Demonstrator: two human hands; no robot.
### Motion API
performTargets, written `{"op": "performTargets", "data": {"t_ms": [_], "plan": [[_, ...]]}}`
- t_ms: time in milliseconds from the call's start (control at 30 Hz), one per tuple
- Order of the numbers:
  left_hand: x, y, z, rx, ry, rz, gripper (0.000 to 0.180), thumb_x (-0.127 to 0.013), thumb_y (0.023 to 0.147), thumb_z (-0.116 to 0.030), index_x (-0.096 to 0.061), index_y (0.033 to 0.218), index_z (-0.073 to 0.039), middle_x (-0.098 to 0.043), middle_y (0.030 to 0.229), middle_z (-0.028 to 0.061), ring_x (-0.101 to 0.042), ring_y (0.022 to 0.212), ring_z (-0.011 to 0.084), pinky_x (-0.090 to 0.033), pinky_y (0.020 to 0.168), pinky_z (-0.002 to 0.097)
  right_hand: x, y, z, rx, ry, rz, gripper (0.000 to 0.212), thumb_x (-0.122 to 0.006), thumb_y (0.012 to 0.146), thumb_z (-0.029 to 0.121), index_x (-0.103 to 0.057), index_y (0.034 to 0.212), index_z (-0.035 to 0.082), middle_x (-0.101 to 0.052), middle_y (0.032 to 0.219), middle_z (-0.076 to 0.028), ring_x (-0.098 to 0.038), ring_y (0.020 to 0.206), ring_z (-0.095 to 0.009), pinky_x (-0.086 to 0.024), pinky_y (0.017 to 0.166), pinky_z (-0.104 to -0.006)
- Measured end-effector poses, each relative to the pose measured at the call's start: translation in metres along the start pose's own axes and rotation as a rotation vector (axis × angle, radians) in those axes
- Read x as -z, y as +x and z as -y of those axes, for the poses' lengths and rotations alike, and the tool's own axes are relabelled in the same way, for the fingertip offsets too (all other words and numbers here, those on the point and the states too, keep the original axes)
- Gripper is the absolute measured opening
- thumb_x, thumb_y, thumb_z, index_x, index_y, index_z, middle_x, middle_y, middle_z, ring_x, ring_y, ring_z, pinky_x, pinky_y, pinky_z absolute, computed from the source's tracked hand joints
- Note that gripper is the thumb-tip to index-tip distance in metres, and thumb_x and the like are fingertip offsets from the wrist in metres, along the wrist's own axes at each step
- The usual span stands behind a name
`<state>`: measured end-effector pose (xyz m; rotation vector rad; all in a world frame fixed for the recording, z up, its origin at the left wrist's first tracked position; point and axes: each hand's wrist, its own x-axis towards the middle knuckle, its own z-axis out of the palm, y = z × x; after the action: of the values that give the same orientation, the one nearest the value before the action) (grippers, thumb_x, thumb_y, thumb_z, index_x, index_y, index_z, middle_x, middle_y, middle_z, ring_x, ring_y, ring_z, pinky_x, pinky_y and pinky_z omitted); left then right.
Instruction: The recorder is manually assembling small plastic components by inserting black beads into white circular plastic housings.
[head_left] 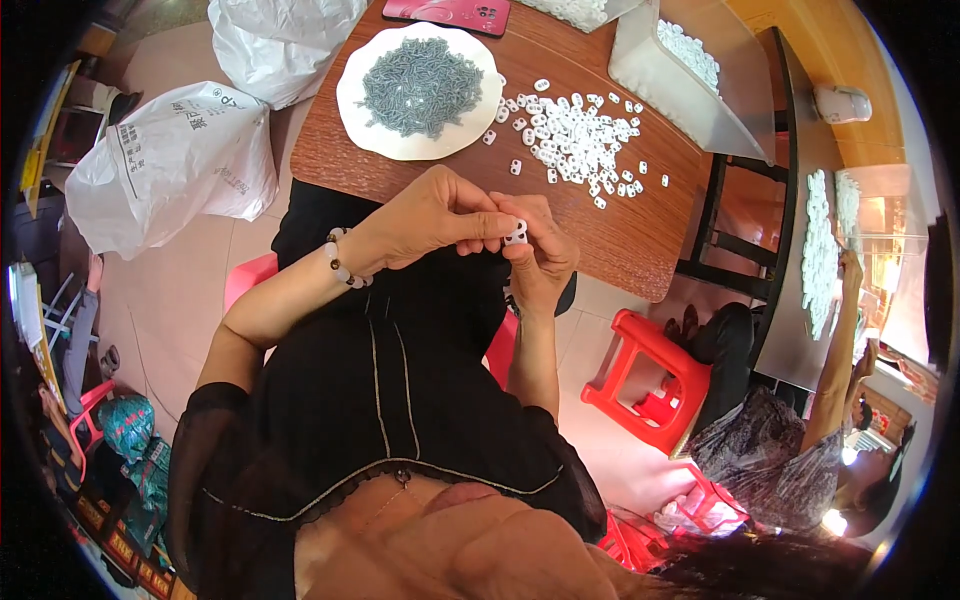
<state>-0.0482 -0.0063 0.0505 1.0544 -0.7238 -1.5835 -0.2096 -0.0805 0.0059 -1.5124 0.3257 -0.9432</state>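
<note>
Beyond the grip, a brown table [630, 240] is carrying loose white pieces [580, 138] ahead and slightly right, a scalloped white plate [410, 149] ahead-left, a pink phone [450, 12] farther off, and a translucent bin [680, 98] farther right.

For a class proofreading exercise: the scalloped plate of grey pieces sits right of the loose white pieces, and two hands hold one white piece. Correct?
No: the head view shows the scalloped plate of grey pieces left of the loose white pieces. Left hand and right hand hold one white piece.
</note>
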Motion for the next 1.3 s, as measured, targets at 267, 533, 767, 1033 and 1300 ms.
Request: {"op": "performTargets", "data": {"t_ms": [267, 533, 767, 1033, 1300], "plan": [[0.001, -0.001, -0.002, -0.011, 0.038, -0.013, 0.020, -0.068, 0.087, -0.017, -0.070, 0.080, 0.002, -0.062, 0.068, 0.0030, -0.050, 0.056, 0.0050, -0.040, 0.051, 0.0183, -0.006, 0.003, 0.004, -0.049, 0.084, 0.002, 0.049, -0.069, 0.083, 0.037, -0.065, 0.111, -0.004, -0.064, 0.111, -0.016, -0.056, 0.097, -0.020, -0.045, 0.083, -0.0311], [-0.001, -0.001, 0.001, -0.025, -0.021, -0.005, 0.018, -0.068, 0.087, -0.016, -0.070, 0.082, 0.002, -0.062, 0.067, 0.0029, -0.051, 0.056, 0.0050, -0.040, 0.051, 0.0182, -0.006, 0.000, 0.000, -0.031, 0.064, -0.015, 0.050, -0.068, 0.084, 0.039, -0.065, 0.109, -0.004, -0.063, 0.108, -0.021, -0.057, 0.096, -0.022, -0.046, 0.083, -0.0320], [-0.003, -0.002, 0.007, -0.031, -0.085, -0.020, 0.021, -0.070, 0.086, -0.017, -0.071, 0.085, 0.003, -0.062, 0.070, 0.0031, -0.051, 0.060, 0.0052, -0.041, 0.054, 0.0181, -0.007, -0.001, 0.000, -0.011, 0.056, -0.050, 0.041, -0.069, 0.084, 0.033, -0.067, 0.106, -0.001, -0.066, 0.106, -0.014, -0.057, 0.089, -0.017, -0.047, 0.076, -0.0280], [-0.009, -0.006, 0.006, -0.038, -0.130, -0.021, 0.018, -0.068, 0.087, -0.015, -0.071, 0.091, 0.002, -0.063, 0.072, 0.0016, -0.052, 0.062, 0.0047, -0.041, 0.053, 0.0183, -0.010, -0.002, 0.000, -0.013, 0.062, -0.095, 0.043, -0.067, 0.085, 0.037, -0.068, 0.102, -0.003, -0.067, 0.101, -0.014, -0.057, 0.088, -0.018, -0.047, 0.075, -0.0281], [-0.010, -0.005, 0.007, -0.047, -0.124, -0.040, 0.017, -0.068, 0.087, -0.015, -0.071, 0.091, 0.001, -0.063, 0.071, 0.0010, -0.051, 0.062, 0.0045, -0.040, 0.053, 0.0188, -0.009, -0.004, -0.001, -0.020, 0.066, -0.103, 0.041, -0.066, 0.086, 0.035, -0.068, 0.102, -0.003, -0.068, 0.100, -0.014, -0.058, 0.089, -0.018, -0.048, 0.075, -0.0287]]}}
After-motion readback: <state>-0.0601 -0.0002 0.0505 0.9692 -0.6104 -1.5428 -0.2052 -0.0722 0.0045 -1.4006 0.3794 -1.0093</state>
